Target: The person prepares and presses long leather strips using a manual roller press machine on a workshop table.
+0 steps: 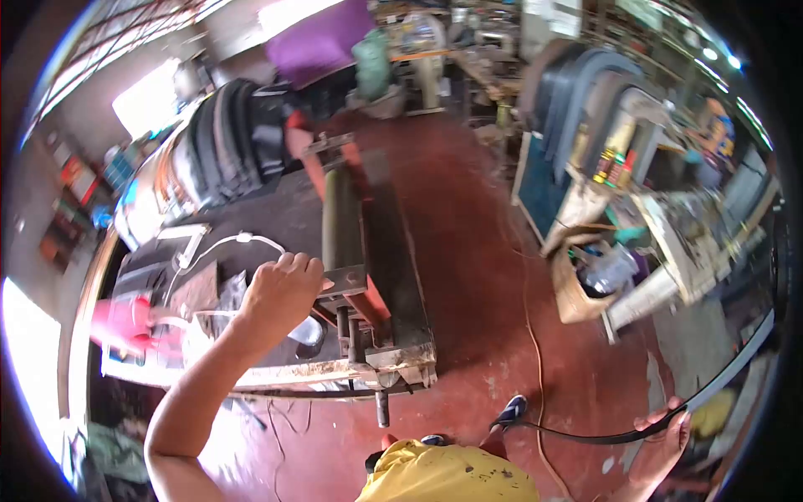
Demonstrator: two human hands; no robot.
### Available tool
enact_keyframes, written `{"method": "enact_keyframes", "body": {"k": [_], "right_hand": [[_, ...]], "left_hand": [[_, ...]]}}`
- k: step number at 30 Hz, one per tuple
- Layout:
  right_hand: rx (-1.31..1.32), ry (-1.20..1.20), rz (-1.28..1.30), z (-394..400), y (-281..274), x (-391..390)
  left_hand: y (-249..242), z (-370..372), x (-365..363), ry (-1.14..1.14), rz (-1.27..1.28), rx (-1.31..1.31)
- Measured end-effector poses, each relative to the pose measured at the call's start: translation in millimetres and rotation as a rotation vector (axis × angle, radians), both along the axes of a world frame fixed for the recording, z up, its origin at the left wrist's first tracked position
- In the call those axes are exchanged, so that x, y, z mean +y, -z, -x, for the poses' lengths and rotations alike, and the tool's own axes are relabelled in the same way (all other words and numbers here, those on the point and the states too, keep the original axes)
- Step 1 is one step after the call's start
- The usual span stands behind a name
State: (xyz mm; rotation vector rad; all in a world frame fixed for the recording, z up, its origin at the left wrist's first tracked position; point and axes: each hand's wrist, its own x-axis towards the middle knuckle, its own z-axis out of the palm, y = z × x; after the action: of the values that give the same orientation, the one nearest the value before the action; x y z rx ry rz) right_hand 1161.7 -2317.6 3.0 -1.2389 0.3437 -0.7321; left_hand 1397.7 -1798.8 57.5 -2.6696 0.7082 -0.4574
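Observation:
My left hand (284, 291) rests at the near end of a metal roller machine (343, 226), its fingers curled by the end plate; what they hold, if anything, is hidden. The machine stands on a dark-topped table (393, 251). At the lower right, my right hand (669, 431) is closed on a long dark strip (619, 438). The strip curves down to the left near my foot and rises to the right past the hand.
Folded dark sheets (230, 138) lie on the table's far left. A pink object (125, 326) is at its left edge. On the right stand a cardboard box (577, 293) and a cluttered bench (669, 243). A cord (535, 360) crosses the red floor. A person (715, 138) is far right.

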Motion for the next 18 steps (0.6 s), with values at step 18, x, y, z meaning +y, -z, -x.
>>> {"method": "enact_keyframes", "body": {"k": [18], "right_hand": [[0.08,-0.878,0.054,-353,21,-115]], "left_hand": [[4,18,-41,-0.655,0.239,0.104]]}}
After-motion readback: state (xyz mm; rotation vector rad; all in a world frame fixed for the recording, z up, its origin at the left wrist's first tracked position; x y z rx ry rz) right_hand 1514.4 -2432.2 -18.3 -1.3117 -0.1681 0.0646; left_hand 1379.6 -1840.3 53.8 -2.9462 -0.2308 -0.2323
